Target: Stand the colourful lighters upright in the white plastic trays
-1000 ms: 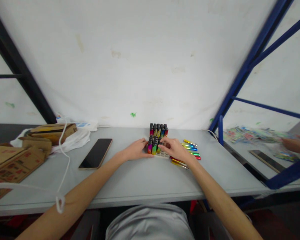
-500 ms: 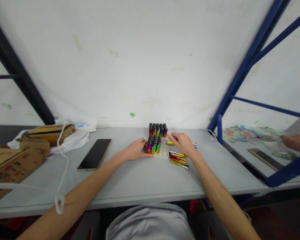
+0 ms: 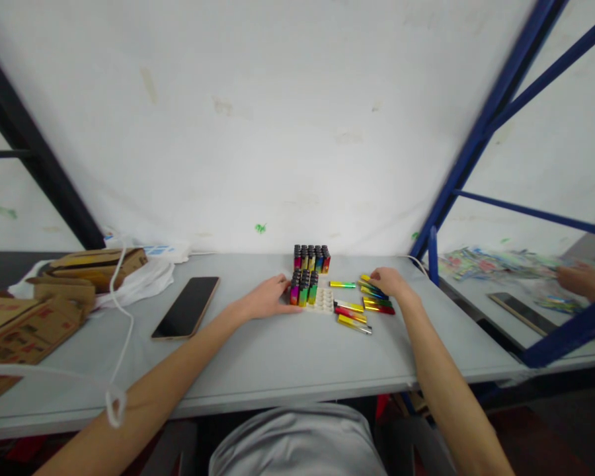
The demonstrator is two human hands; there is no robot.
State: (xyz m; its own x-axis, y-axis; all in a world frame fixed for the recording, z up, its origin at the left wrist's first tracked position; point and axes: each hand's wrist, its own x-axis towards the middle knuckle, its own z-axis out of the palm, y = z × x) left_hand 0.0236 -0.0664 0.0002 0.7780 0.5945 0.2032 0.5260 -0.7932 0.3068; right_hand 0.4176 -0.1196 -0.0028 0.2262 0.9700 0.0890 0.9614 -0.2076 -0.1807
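Note:
A white holder tray stands in the middle of the table, its left part filled with upright lighters with black tops and shiny coloured bodies. My left hand grips the tray's left end, thumb along the front and fingers behind. Over the loose lighters to the right, my right hand points downward, fingertips together on a yellow lighter. Just in front of this hand lies a red and yellow lighter. Several more loose lighters lie beside the tray's open holes.
Behind the tray stands a block of upright lighters. A phone lies left of my forearm, with cardboard boxes and a white cable further left. Blue metal posts rise at right; beyond them shows another person's hand.
My right hand has moved right, from beside the upright lighters to the loose ones, uncovering several lighters. My left hand stays at the tray.

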